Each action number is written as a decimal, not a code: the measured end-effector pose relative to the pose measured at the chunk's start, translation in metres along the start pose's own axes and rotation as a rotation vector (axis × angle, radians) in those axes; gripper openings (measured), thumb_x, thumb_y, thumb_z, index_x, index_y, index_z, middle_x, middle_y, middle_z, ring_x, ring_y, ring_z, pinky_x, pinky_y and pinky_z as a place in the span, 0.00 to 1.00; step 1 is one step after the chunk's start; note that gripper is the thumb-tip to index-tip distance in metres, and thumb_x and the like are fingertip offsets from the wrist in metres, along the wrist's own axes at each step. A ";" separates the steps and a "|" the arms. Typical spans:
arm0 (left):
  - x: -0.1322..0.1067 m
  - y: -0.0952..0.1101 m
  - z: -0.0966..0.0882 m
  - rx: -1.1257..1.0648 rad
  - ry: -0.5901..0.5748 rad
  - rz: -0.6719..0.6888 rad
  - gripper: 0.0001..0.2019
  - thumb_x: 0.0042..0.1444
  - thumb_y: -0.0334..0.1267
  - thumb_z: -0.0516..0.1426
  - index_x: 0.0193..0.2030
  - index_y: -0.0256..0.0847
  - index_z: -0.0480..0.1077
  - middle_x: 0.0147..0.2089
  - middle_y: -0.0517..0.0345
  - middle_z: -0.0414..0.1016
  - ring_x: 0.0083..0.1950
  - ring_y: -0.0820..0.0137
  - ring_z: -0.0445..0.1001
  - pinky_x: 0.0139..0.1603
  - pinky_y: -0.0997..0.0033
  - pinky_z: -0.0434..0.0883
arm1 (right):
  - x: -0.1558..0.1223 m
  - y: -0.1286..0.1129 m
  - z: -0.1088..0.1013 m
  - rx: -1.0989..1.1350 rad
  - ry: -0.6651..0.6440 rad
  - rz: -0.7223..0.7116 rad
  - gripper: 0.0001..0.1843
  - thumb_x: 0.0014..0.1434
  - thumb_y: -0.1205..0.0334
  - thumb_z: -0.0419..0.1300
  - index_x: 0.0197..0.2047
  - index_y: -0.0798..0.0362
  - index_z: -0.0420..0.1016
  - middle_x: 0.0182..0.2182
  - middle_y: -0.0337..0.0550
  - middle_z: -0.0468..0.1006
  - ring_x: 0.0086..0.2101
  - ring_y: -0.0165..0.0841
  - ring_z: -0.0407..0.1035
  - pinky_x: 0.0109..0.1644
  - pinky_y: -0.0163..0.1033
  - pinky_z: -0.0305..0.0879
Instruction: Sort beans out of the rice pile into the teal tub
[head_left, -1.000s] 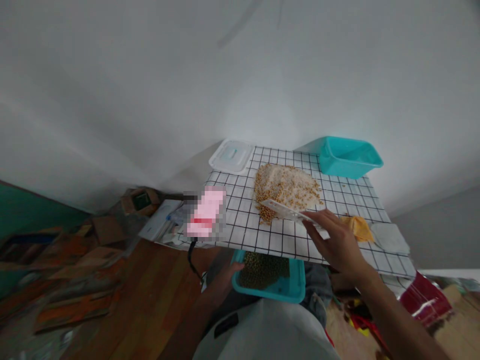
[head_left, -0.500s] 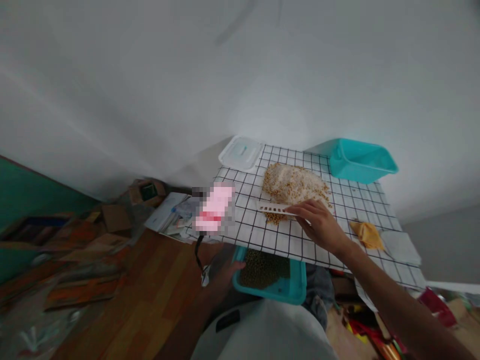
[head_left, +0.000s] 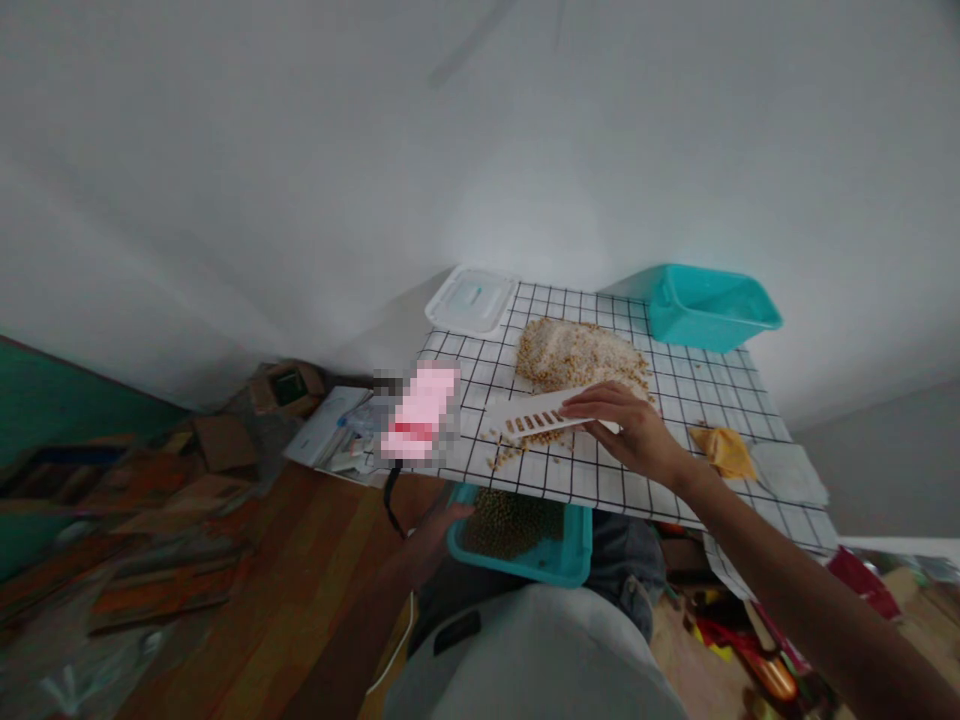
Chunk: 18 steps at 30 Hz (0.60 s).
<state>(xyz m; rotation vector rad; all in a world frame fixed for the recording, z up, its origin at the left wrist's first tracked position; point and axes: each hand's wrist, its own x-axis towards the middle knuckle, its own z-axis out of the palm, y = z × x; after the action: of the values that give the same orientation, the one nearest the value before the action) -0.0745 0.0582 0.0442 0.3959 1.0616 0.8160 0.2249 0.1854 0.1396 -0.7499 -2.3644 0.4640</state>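
Note:
My right hand (head_left: 628,427) grips a white slotted scraper (head_left: 534,414) laid flat on the checked tablecloth (head_left: 675,400). A few loose beans (head_left: 517,449) lie scattered under and in front of the scraper, toward the table's near edge. Behind it sits a large pile of tan beans and white grains (head_left: 577,355). My left hand (head_left: 435,532) holds the left rim of a teal tray (head_left: 525,545) with beans in it, just below the table's front edge and above my lap.
An empty teal tub (head_left: 705,305) stands at the back right of the table, a clear lid (head_left: 471,300) at the back left. A yellow cloth (head_left: 721,450) and a white sheet (head_left: 787,470) lie on the right. A pink blurred object (head_left: 418,412) and clutter occupy the floor to the left.
My right hand swept the scraper leftward and toward the near edge, dragging some beans out of the pile. The teal tray shifted slightly left under the edge.

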 end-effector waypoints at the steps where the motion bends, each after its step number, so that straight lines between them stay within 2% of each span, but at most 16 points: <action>1: -0.001 0.002 0.000 0.008 0.005 -0.008 0.07 0.49 0.42 0.64 0.31 0.42 0.79 0.32 0.51 0.83 0.46 0.51 0.80 0.53 0.56 0.71 | 0.009 0.001 0.003 0.029 -0.011 -0.014 0.17 0.66 0.68 0.55 0.55 0.45 0.76 0.49 0.44 0.80 0.50 0.36 0.72 0.56 0.49 0.67; 4: 0.001 0.004 -0.003 0.026 0.017 -0.040 0.08 0.47 0.43 0.65 0.31 0.41 0.79 0.32 0.49 0.83 0.48 0.49 0.79 0.52 0.55 0.71 | 0.036 0.007 0.014 0.115 -0.059 -0.068 0.17 0.64 0.69 0.55 0.52 0.46 0.77 0.48 0.43 0.80 0.49 0.34 0.73 0.56 0.47 0.68; 7: 0.005 -0.002 -0.011 0.041 0.039 -0.056 0.11 0.47 0.44 0.66 0.32 0.39 0.79 0.32 0.49 0.83 0.46 0.50 0.80 0.50 0.56 0.71 | 0.058 0.018 0.025 0.131 -0.115 -0.111 0.17 0.62 0.72 0.56 0.49 0.48 0.78 0.46 0.43 0.81 0.49 0.34 0.73 0.55 0.46 0.68; 10: 0.008 -0.010 -0.020 0.060 0.067 -0.051 0.12 0.53 0.46 0.64 0.37 0.39 0.78 0.37 0.51 0.83 0.46 0.55 0.80 0.50 0.58 0.72 | 0.071 0.027 0.030 0.098 -0.184 -0.149 0.20 0.58 0.75 0.57 0.49 0.49 0.79 0.44 0.43 0.81 0.47 0.34 0.72 0.56 0.47 0.67; 14: 0.007 -0.017 -0.029 0.097 0.085 -0.030 0.12 0.62 0.44 0.59 0.45 0.38 0.75 0.47 0.53 0.79 0.45 0.64 0.78 0.49 0.56 0.75 | 0.072 0.030 0.028 0.037 -0.282 -0.202 0.24 0.56 0.79 0.55 0.50 0.47 0.80 0.44 0.43 0.81 0.45 0.34 0.71 0.55 0.47 0.66; 18: 0.006 -0.016 -0.028 0.094 0.086 -0.006 0.08 0.60 0.40 0.61 0.40 0.37 0.76 0.44 0.53 0.81 0.43 0.67 0.78 0.49 0.60 0.75 | 0.061 0.028 0.021 0.052 -0.301 -0.194 0.27 0.55 0.81 0.53 0.48 0.46 0.81 0.44 0.41 0.81 0.46 0.33 0.71 0.56 0.48 0.66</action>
<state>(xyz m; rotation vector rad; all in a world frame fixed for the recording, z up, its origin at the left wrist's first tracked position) -0.0918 0.0497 0.0177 0.4396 1.1837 0.7858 0.1822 0.2414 0.1370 -0.4449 -2.6599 0.5856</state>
